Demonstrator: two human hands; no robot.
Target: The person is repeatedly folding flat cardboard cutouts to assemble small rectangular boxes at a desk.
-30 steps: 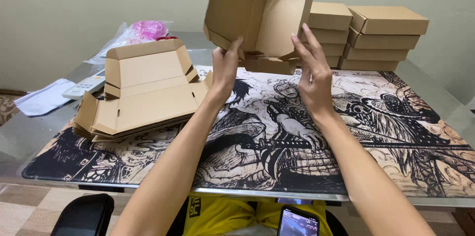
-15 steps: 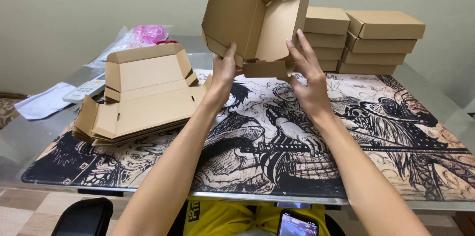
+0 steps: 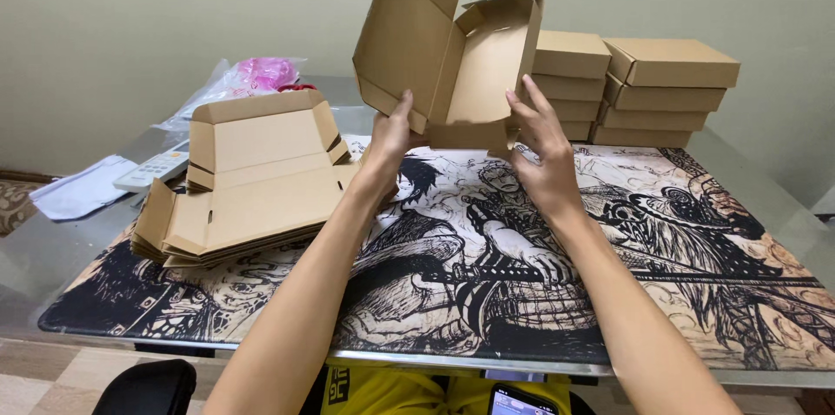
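Note:
A half-folded brown cardboard box [image 3: 452,58] is held up in the air above the table, its lid flap standing to the left and its open tray facing me. My left hand [image 3: 391,141] grips its lower left edge. My right hand [image 3: 544,150] presses the lower right side with fingers spread upward. Below them lies a desk mat [image 3: 487,267] with a black and tan drawing.
A stack of flat unfolded cardboard blanks [image 3: 239,184] lies at the left of the mat. Two stacks of closed folded boxes [image 3: 670,89] stand at the back right. A pink bag [image 3: 261,76], a white remote [image 3: 152,169] and papers [image 3: 78,193] sit far left. A phone [image 3: 522,402] rests on my lap.
The box has come down a little and turned, so its lid flap and tray interior now show more openly. Both hands stayed on its lower edge.

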